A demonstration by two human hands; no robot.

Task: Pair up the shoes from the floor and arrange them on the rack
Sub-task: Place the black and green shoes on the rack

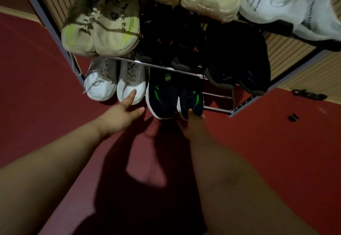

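R hand grips navy shoe toe (L hand open).

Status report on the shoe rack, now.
Right hand grip on toe of dark green-striped shoe, bottom shelf beside its mate. Left hand open, near white shoe. Nothing blocking.

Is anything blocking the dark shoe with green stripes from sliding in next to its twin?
Nothing visible. The right hand holds the dark green-striped shoe by its toe, already beside its matching shoe on the metal rack's bottom rail. The left hand is open.
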